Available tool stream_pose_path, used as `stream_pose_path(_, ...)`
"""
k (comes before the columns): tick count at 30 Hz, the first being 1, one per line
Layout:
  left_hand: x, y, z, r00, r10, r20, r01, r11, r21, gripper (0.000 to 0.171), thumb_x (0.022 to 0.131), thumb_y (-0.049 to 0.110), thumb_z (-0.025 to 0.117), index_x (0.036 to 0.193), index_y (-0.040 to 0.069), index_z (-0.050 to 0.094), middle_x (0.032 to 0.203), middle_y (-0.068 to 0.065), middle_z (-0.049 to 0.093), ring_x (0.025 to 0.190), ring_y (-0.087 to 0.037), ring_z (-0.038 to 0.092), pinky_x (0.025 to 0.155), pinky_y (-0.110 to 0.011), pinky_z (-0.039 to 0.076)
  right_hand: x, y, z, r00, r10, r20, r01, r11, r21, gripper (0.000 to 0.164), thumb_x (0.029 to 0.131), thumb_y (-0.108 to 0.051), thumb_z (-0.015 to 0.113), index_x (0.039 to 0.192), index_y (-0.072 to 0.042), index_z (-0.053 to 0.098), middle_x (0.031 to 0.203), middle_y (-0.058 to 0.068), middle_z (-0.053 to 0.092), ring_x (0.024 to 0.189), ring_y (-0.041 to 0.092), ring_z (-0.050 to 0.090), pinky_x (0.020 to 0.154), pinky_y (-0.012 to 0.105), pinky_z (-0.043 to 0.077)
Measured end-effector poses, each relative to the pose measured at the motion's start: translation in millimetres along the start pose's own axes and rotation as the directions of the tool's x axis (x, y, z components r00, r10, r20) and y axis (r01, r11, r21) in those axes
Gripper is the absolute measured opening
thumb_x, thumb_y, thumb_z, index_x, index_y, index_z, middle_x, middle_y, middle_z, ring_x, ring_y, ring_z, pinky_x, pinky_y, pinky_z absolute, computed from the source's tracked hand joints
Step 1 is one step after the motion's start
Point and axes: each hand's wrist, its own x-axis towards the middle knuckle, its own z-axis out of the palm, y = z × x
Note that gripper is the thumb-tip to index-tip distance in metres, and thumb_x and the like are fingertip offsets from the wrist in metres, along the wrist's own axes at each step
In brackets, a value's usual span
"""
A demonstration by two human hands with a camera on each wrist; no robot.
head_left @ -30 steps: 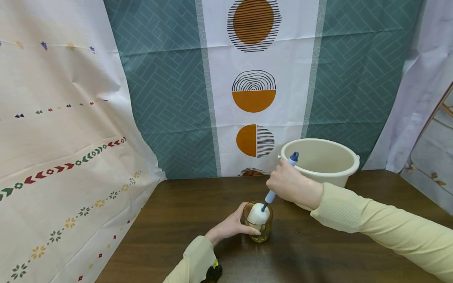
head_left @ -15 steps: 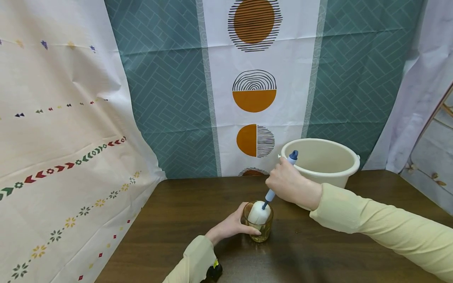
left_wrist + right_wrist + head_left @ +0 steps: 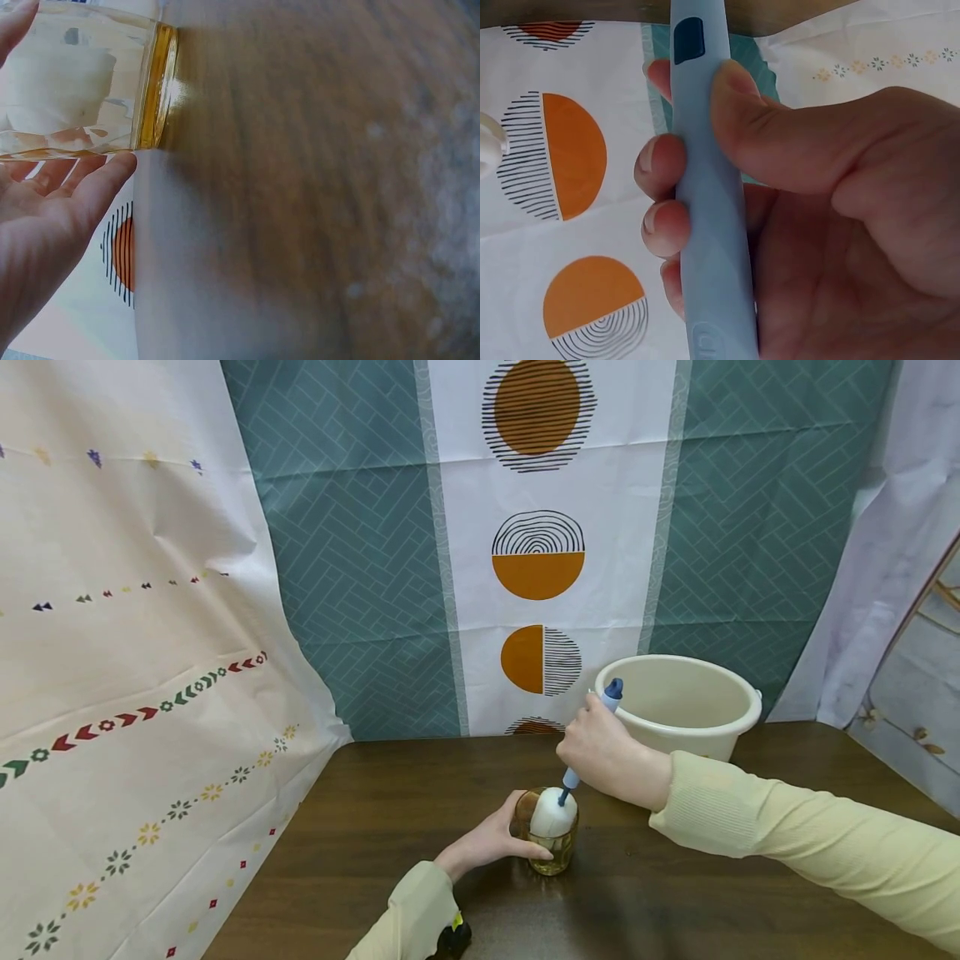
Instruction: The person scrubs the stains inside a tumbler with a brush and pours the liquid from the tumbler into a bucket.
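Note:
An amber drinking glass [image 3: 553, 857] stands on the brown table, and my left hand [image 3: 498, 837] grips it from the left, thumb in front. In the left wrist view, the fingers lie along the side of the glass [image 3: 127, 82]. My right hand [image 3: 611, 753] holds the light-blue handle of a cup-cleaning brush; in the right wrist view, the thumb and curled fingers wrap the handle [image 3: 709, 150], which has a dark blue inset. The brush's white sponge head [image 3: 553, 814] sits inside the glass, leaning toward its right side. Its lower part shows only through the glass wall.
A cream plastic basin [image 3: 678, 731] stands at the back right, behind my right hand. A dark object with a yellow mark [image 3: 453, 935] is by my left sleeve. Patterned cloths hang behind and to the left of the table [image 3: 390, 793].
The brush and my right hand have shifted slightly left, with the handle more upright. Its sponge head has moved toward the right side of the glass. The left hand and glass stay put.

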Motion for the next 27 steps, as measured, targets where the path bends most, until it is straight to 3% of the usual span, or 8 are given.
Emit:
stream_pose_path(13, -1.4, 0.9, 0.1, 1.000, -0.020, 0.010, 0.020, 1.000, -0.016, 0.068, 0.074, 0.032, 0.075, 0.127, 0.023, 0.032, 0.115, 0.005, 0.047, 0.106, -0.011, 0.044, 0.086, -0.037, 0.036, 5.4, 0.2, -7.0, 0.999, -0.030, 0.030, 0.030, 1.000, 0.002, 0.012, 0.074, -0.017, 0.073, 0.066, -0.019, 0.065, 0.060, -0.002, 0.057, 0.055, 0.017, 0.047, 0.064, 0.034, 0.028)
stream_pose_path(27, 0.4, -0.8, 0.0, 1.000, -0.003, 0.018, 0.003, 1.000, -0.015, 0.068, 0.075, 0.032, 0.074, 0.127, 0.020, 0.032, 0.118, 0.003, 0.045, 0.109, -0.014, 0.043, 0.086, -0.036, 0.037, 6.1, 11.9, -5.3, 0.996, -0.084, 0.022, 0.084, 0.996, 0.003, 0.012, 0.073, -0.019, 0.075, 0.067, -0.017, 0.065, 0.061, -0.002, 0.058, 0.056, 0.016, 0.051, 0.063, 0.033, 0.031)
